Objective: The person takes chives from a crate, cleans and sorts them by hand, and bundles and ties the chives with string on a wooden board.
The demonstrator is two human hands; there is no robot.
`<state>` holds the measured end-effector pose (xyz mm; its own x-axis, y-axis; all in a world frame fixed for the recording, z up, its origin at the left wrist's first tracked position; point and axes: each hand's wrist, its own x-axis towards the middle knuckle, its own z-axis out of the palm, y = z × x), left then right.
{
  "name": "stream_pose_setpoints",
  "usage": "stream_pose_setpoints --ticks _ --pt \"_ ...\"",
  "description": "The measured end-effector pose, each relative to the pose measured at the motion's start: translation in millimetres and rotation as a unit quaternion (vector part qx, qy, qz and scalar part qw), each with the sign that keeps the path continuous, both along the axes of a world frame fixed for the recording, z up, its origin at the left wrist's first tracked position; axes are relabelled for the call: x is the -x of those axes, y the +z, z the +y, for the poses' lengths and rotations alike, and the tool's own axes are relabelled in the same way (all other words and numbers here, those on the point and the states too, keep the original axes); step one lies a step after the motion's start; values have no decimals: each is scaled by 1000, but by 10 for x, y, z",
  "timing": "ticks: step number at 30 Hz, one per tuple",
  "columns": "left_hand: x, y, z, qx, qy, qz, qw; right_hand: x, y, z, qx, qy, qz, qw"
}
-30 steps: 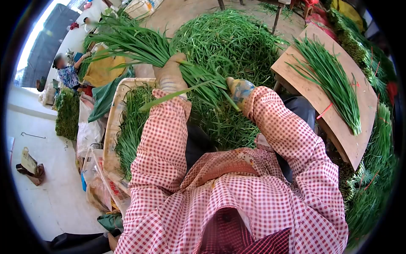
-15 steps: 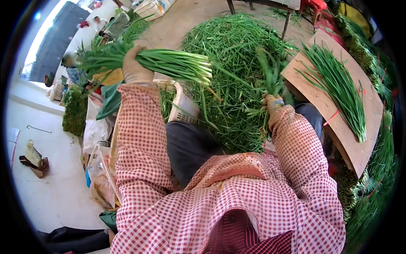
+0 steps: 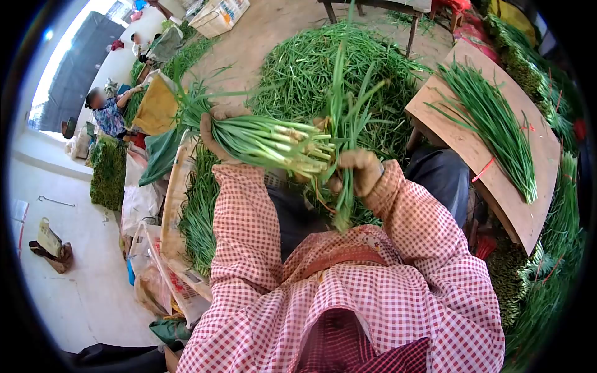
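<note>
My left hand (image 3: 216, 132), in a tan glove, is closed around a thick bunch of Chinese chives (image 3: 267, 138). Its pale stem ends point right and its leaves trail off to the left. My right hand (image 3: 362, 169), also gloved, pinches a few loose chive leaves (image 3: 339, 118) that stand up beside the stem ends of the bunch. Both hands are close together above my lap. Beyond them lies a large heap of loose chive leaves (image 3: 305, 74) on the floor.
At right, a board (image 3: 429, 102) carries a pile of chives (image 3: 485, 118) and a red tie (image 3: 484, 170). More chives (image 3: 199, 217) lie in a crate to my left. A co-worker (image 3: 112, 115) sits at upper left. A white box (image 3: 219, 17) stands at the back.
My left hand has brought the bunch down and to the right. My right hand has moved left to the stem ends, holding loose leaves. The crate of chives at left has come into view.
</note>
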<state>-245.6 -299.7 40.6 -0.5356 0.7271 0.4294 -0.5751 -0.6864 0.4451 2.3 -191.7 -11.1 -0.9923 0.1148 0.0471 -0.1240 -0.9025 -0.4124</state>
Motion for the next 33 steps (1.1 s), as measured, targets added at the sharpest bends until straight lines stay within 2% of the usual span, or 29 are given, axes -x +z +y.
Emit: stream_pose_setpoints --ticks 1,3,4,5,6,7,8,10,11,13,14,16,17,19,21,22,23,24,25,26,27,29,31,32,33 --pt "-69 -48 17 -79 -43 -122 988 -77 134 -129 7 5 40 999" --pt "-198 -88 10 -79 -76 -108 988 -154 91 -224 4 69 14 998" --pt "-274 -97 37 -112 -129 -81 982 -179 163 -265 -48 79 -2 996" --pt "-304 -105 44 -145 -180 -51 971 -197 96 -345 -100 59 -81 990" --pt "-248 -171 67 -187 -203 -66 959 -236 178 -436 -95 42 -93 990" --pt "-183 -226 39 -186 -201 -66 959 -259 261 -504 -90 24 -106 990" --pt "-113 -274 -1 -192 -149 -92 966 -261 244 -524 -90 26 -105 990" --pt "3 -274 -91 -194 -111 -76 972 -282 192 -519 -163 -49 -168 971" --pt "63 -275 -136 -194 -91 -69 974 -333 206 -482 -156 -68 -109 979" --pt "52 -138 -211 -195 -38 -78 977 -472 -99 -301 -105 -70 -28 992" --pt "84 -110 -275 -195 -32 -78 977 -437 -232 -251 -57 -96 -23 993" --pt "198 -49 -433 -124 -13 -105 987 -444 -162 -178 -239 -190 -86 948" --pt "242 -35 -501 -90 -3 -121 989 -429 -121 -91 -317 -190 -99 924" --pt "334 -19 -579 -85 3 -115 990 -309 -230 -37 -245 -252 -123 928" --pt "354 74 -666 -88 -27 -114 989 -206 -459 264 -248 -268 -258 895" --pt "427 100 -737 -100 -6 -110 989 -197 -700 455 -221 -299 -310 875" --pt "407 150 -770 -100 -4 -110 989 -132 -1322 704 -295 -319 -346 832" --pt "347 237 -824 -65 10 -83 994 -177 -1502 837 -460 -196 -374 781" --pt "314 280 -869 -32 24 -56 998 -197 -1576 885 -605 -65 -383 695" --pt "448 213 -888 -43 10 -90 995 -172 -215 469 -715 121 -373 579" --pt "454 208 -870 -44 11 -90 995 -89 -176 375 -761 239 -408 445" --pt "392 148 -793 -69 -12 -89 994 77 -35 217 -813 211 -385 382" --pt "238 51 -664 -98 -25 -63 993 192 -5 291 -773 97 -286 558" --pt "142 4 -574 -125 -40 -34 991 222 44 265 -642 75 -263 717" --pt "65 -29 -477 -155 -57 -3 986 279 153 196 -484 44 -230 843"
